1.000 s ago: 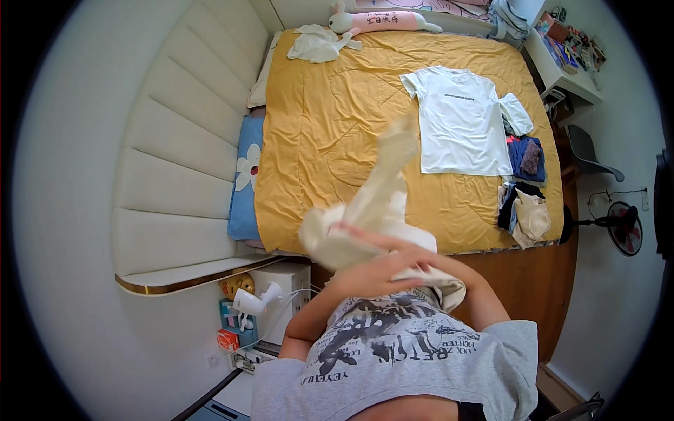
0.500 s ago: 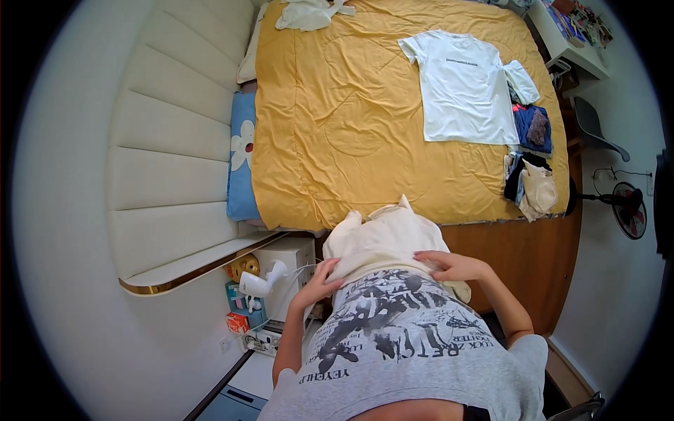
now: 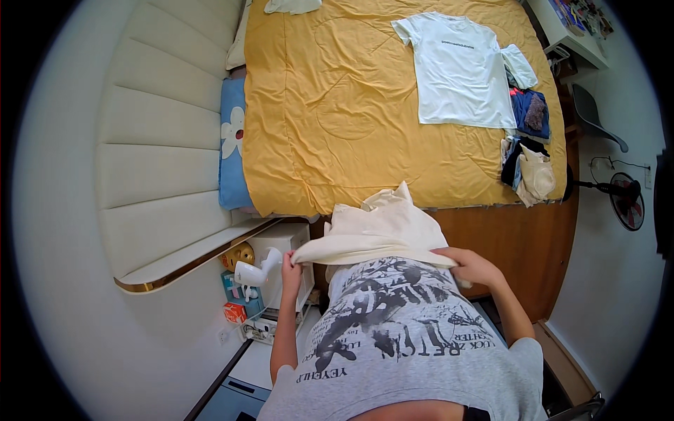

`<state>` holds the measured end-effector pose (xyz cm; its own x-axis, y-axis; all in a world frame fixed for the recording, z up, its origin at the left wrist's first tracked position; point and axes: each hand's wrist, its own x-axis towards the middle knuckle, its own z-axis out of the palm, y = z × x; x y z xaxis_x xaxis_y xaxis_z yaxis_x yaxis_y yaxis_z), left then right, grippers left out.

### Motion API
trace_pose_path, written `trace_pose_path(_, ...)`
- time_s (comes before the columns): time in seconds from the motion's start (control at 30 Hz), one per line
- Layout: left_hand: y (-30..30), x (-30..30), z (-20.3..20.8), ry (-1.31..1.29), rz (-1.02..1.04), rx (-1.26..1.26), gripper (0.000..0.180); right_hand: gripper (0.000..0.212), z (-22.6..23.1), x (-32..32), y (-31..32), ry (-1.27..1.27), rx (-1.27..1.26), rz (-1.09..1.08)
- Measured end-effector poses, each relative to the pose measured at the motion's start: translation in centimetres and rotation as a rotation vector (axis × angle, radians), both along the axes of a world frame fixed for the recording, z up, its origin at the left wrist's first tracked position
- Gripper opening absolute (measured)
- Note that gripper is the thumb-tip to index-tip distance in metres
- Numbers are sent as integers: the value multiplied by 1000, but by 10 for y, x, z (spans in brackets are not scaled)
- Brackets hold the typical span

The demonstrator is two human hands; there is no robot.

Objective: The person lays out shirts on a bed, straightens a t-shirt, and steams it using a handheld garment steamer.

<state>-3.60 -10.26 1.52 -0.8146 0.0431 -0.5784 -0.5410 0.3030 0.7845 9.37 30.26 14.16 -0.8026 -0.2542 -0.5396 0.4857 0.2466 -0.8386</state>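
Note:
A cream-coloured garment [image 3: 382, 228] lies against the front of my body, its far part reaching the near edge of the bed; its exact kind I cannot make out. My left hand [image 3: 290, 270] pinches the left end of its near edge, pulled out sideways. On the other side my right hand [image 3: 474, 268] grips the right end of that same edge, fingers partly hidden by cloth. Between the hands the edge runs nearly straight across my grey printed shirt. Spread flat on the yellow bedcover [image 3: 337, 119] is a white T-shirt [image 3: 460, 77], farther off to the right.
Folded clothes [image 3: 531, 116] and a cream piece [image 3: 537, 175] are stacked along the bed's right side. At left, a white hair dryer [image 3: 254, 272] stands by a bedside cabinet [image 3: 298, 242]. A blue pillow [image 3: 233, 172] rests by the padded headboard [image 3: 165, 165]. A fan [image 3: 625, 200] stands far right.
My left hand has moved left and slightly up, drawing the garment's edge out taut. My right hand has shifted a little right with its end. The view has tilted slightly, moving the bed upward.

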Motion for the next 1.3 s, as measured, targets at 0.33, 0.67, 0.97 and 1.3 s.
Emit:
trace_pose_path(0.33,-24,-22,52,-391,-299,0,21,17,17,-10,43,3,370,-184)
trace_pose_path(0.67,7,-52,118,12,192,208,24,14,48,-22,77,327,528,-488)
trace_pose_path(0.97,46,-186,202,493,118,299,25,17,117,-146,126,697,603,-260)
trace_pose_path(1.3,178,-362,195,644,-96,452,19,14,94,-309,203,1100,1002,-739)
